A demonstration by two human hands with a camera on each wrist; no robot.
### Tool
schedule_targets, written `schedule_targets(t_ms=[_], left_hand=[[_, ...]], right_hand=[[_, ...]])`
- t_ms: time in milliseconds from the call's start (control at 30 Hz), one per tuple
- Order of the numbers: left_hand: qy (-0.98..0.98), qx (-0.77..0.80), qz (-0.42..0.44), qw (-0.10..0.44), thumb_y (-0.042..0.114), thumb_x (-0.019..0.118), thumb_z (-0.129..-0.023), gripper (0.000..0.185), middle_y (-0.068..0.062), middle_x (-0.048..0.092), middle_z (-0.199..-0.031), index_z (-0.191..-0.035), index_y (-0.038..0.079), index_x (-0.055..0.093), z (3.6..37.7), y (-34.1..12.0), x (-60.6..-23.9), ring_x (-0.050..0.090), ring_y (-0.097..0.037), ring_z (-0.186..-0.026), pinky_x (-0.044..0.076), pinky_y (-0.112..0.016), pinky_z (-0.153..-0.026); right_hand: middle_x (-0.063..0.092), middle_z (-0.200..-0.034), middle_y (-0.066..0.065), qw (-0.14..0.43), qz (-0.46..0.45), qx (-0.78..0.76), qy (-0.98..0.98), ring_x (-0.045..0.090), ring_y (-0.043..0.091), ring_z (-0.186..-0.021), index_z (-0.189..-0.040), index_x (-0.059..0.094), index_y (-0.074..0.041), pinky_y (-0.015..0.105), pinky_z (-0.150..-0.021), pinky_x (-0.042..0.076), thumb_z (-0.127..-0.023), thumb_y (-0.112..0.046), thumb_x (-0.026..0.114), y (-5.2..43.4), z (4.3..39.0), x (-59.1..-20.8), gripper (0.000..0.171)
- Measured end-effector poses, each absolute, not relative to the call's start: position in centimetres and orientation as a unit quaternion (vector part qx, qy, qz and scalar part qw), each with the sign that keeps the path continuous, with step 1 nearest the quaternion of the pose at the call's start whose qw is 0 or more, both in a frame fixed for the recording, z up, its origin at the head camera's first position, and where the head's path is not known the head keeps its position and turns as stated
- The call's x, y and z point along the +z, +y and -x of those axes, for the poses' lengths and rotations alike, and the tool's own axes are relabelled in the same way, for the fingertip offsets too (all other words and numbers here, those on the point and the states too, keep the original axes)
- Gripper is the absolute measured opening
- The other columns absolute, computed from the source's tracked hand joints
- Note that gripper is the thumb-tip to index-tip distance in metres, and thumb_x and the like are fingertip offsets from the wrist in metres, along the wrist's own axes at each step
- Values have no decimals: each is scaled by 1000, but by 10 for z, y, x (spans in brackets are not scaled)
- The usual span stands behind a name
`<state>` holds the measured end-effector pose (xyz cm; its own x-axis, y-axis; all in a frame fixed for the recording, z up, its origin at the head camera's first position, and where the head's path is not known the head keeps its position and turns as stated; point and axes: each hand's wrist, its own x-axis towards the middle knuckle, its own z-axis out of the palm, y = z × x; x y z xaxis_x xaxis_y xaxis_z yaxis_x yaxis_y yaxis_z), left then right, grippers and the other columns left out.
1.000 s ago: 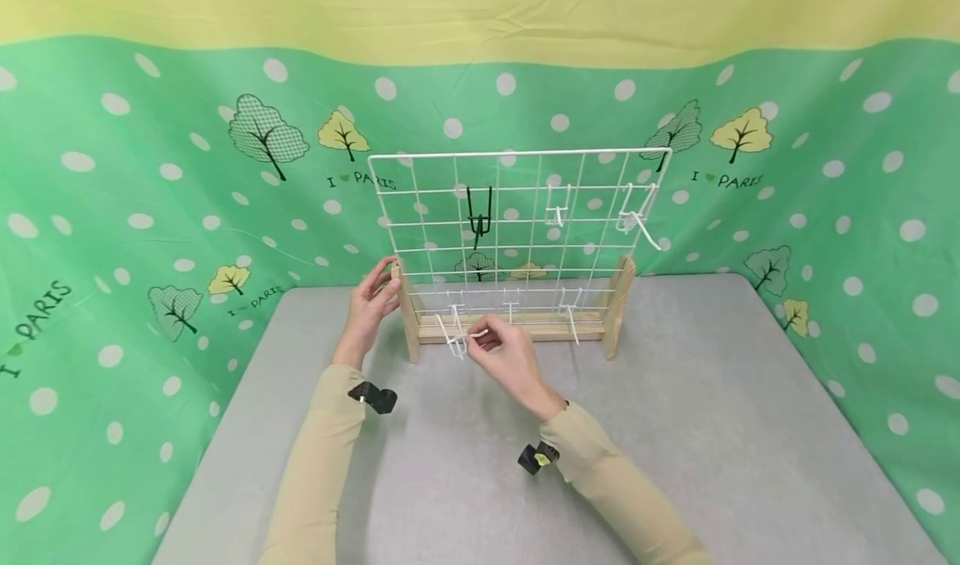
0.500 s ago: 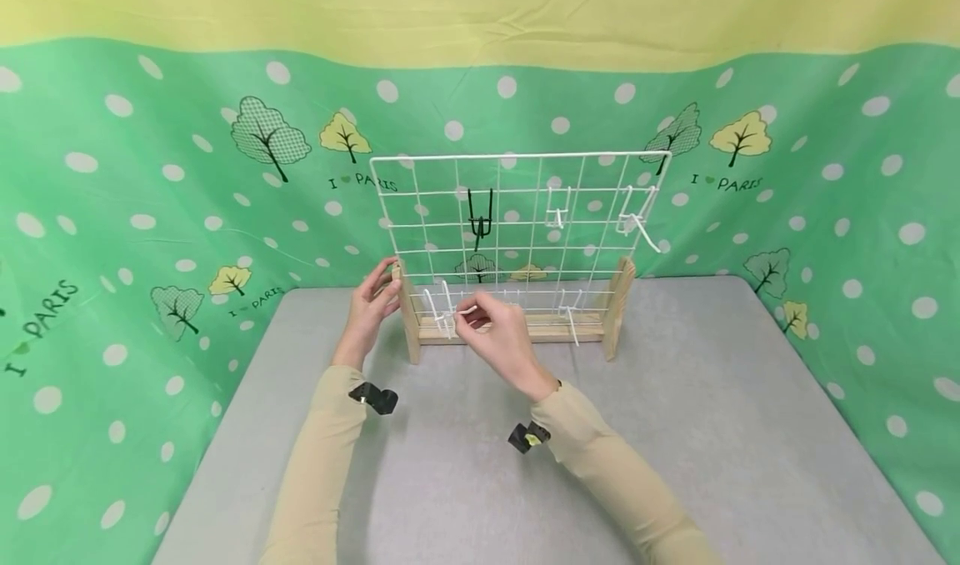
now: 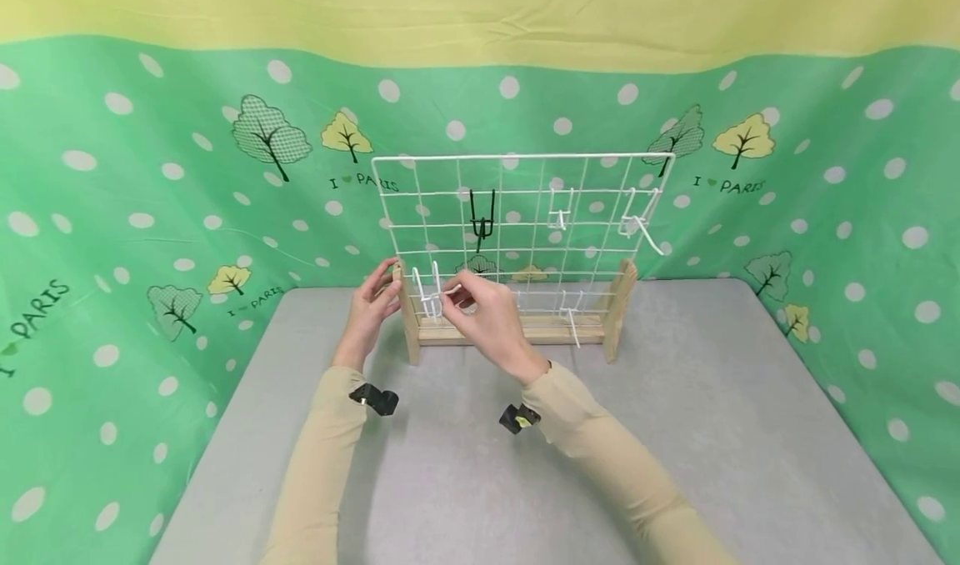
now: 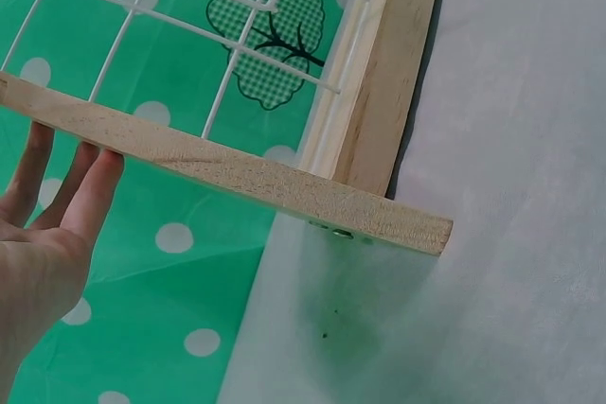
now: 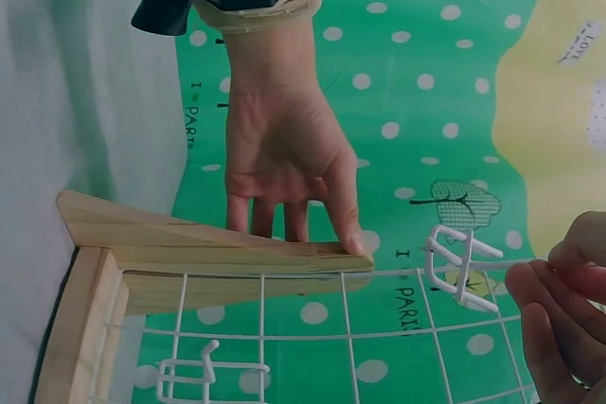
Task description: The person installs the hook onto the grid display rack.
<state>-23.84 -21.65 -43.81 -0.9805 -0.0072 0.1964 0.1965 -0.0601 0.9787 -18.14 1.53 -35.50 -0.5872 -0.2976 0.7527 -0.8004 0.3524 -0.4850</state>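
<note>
A white wire grid panel stands upright in a wooden stand on the grey table. My left hand holds the stand's left post, with straight fingers behind the wood and the thumb on its near side. My right hand pinches a white wire hook in front of the grid's lower left cells. In the right wrist view the hook hangs just off the wires, held at my fingertips.
A black hook and two white hooks hang on the upper grid, and another white hook sits low on the right. Green dotted cloth walls the table's back and sides. Grey tabletop spreads in front.
My right hand has carried the white hook up and to the left, from near the table to the grid's lower left corner. The left hand has stayed on the post.
</note>
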Motion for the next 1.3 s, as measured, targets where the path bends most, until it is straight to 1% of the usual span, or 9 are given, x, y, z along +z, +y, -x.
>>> schedule_targets(t_ms=[100, 267, 467, 667, 833, 1000, 1233, 1300], left_hand=[[-681, -728, 59, 63, 26, 63, -96, 54, -20, 42, -143, -146, 19, 45, 238, -215, -436, 46, -34, -126, 48, -42, -97], [-678, -731, 53, 58, 19, 59, -98, 52, -19, 42, -143, -147, 17, 42, 239, -215, -436, 46, -31, -125, 47, -42, -98], [-678, -732, 53, 45, 20, 59, -98, 53, -18, 42, -143, -148, 16, 41, 239, -216, -439, 46, -30, -125, 49, -37, -96], [-682, -727, 59, 42, 18, 56, -99, 56, -20, 39, -146, -150, 10, 34, 237, -216, -433, 44, -32, -127, 46, -42, -99], [-683, -726, 59, 48, 21, 58, -99, 55, -17, 41, -144, -149, 13, 38, 237, -217, -434, 46, -29, -125, 48, -42, -98], [-677, -732, 60, 41, 19, 56, -99, 53, -17, 40, -145, -149, 15, 39, 240, -219, -435, 45, -28, -126, 44, -46, -101], [-678, -732, 62, 27, 13, 51, -101, 54, -21, 36, -147, -151, 9, 32, 241, -219, -435, 43, -30, -128, 40, -51, -104], [-677, -733, 60, 25, 13, 51, -101, 54, -21, 36, -147, -151, 8, 31, 241, -219, -435, 42, -31, -129, 39, -51, -104]], right_hand=[[69, -80, 7, 293, -363, 433, -771, 65, 12, -68, -87, 63, -2, 17, -63, 54, -84, 5, 63, 12, 184, -350, 8], [69, -81, 7, 301, -368, 414, -776, 65, 12, -69, -89, 63, -2, 15, -63, 52, -85, 4, 65, 8, 187, -340, 7], [70, -81, 7, 308, -370, 399, -781, 66, 12, -69, -89, 63, -2, 14, -64, 52, -85, 2, 65, 1, 189, -333, 6], [68, -83, 7, 321, -375, 381, -782, 66, 13, -72, -90, 62, -2, 12, -67, 50, -86, 3, 65, -5, 191, -330, 6], [68, -84, 7, 325, -373, 354, -794, 64, 13, -73, -91, 61, -3, 12, -67, 50, -87, 2, 64, -8, 194, -331, 7], [67, -84, 7, 333, -365, 358, -793, 65, 14, -74, -92, 61, -2, 14, -66, 51, -89, 0, 62, -11, 195, -327, 4], [67, -86, 8, 346, -360, 368, -784, 65, 14, -75, -94, 61, -1, 12, -64, 50, -91, -2, 61, -17, 195, -320, 3], [66, -86, 8, 350, -361, 375, -779, 65, 14, -75, -93, 61, -1, 14, -63, 51, -90, -1, 61, -18, 196, -318, 3]])
